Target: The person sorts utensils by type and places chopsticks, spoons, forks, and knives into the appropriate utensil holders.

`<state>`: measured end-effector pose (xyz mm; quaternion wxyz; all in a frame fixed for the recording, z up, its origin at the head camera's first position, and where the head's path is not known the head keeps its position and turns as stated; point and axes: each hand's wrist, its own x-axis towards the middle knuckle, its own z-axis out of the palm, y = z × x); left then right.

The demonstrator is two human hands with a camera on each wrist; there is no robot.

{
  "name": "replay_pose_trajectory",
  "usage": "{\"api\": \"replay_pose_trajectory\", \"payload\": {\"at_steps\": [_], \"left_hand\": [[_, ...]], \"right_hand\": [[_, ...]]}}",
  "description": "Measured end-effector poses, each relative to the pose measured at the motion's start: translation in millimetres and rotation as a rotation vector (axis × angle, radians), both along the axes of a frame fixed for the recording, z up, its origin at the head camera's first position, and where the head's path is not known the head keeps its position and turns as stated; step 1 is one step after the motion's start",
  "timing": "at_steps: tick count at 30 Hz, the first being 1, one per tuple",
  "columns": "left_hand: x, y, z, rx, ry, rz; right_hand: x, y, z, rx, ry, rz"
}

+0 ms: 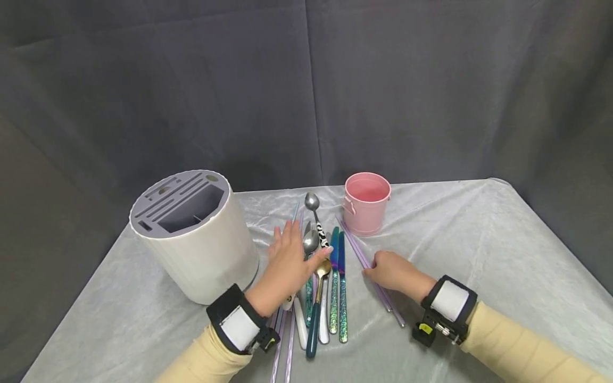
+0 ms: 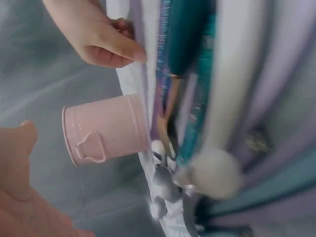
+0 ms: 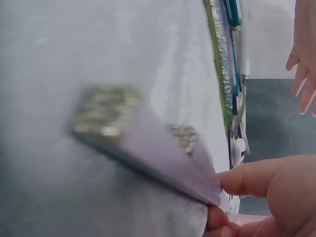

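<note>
My right hand (image 1: 395, 272) pinches a pair of purple chopsticks (image 1: 353, 240) lying slantwise on the cloth. In the right wrist view, thumb and fingers close around these chopsticks (image 3: 158, 153), whose ends have glittery caps. My left hand (image 1: 287, 260) hovers, fingers spread, over a pile of cutlery and hides part of it. In that pile are a gold spoon with a dark teal handle (image 1: 313, 327), a spoon with a black-and-white patterned handle (image 1: 312, 202), knives with glittery green handles (image 1: 342, 303), and more purple chopsticks (image 1: 289, 346).
To the left stands a large white cutlery holder (image 1: 210, 255) with a grey slotted top. A small pink bucket (image 1: 367, 215) stands behind the chopsticks near the table's back edge. Pale velvety cloth (image 1: 488, 239) covers the table; a dark curtain hangs behind.
</note>
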<state>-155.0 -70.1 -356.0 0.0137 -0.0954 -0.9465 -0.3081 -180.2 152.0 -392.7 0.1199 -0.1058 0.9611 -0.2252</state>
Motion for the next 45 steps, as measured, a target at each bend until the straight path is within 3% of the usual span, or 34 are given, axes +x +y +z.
{"api": "replay_pose_trajectory", "payload": {"at_steps": [8,16,23,28,33,40,45], "left_hand": [[-28.3,21,5.8,0.098,-0.09,-0.023],[-58.5,50,11.0,0.168,-0.094,-0.051],[-84.7,68,-0.9,0.256,-0.086,-0.014],[-96.9,76,-10.3,0.363,-0.05,-0.041],[-102.7,83,-13.0,0.44,-0.008,-0.06],[-111.8,89,-20.5,0.442,0.075,-0.088],[-115.5,87,-24.2,0.465,0.11,-0.086]], "right_hand": [[-4.9,2,-0.3,-0.064,-0.021,0.002],[12.9,28,6.0,-0.168,-0.039,0.016],[28.0,58,19.9,-0.293,-0.05,0.04],[28.9,73,37.7,-0.359,0.015,-0.016],[17.2,79,56.0,-0.475,0.14,-0.085],[-4.3,73,79.8,-0.742,0.319,-0.267],[-27.1,61,91.7,-1.163,0.471,-0.386]]}}
